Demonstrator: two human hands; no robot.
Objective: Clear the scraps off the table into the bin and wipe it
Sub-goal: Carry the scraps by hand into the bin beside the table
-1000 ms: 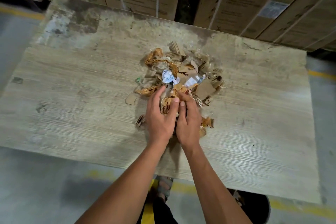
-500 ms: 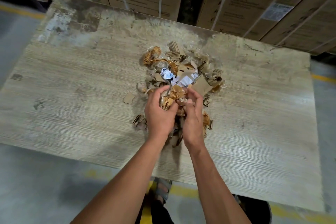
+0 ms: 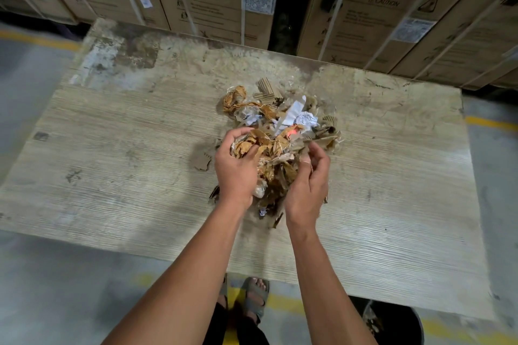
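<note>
Left hand (image 3: 235, 168) and right hand (image 3: 307, 185) cupped round heap of torn brown cardboard and white paper scraps (image 3: 276, 148), mid worn wooden table (image 3: 126, 171). Risk: loose pieces spill near side (black bin (image 3: 392, 322) low, near right).

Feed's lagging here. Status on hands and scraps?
Left hand and right hand gripping a scrap bundle. More scraps remain on table. Nothing in the way.
</note>
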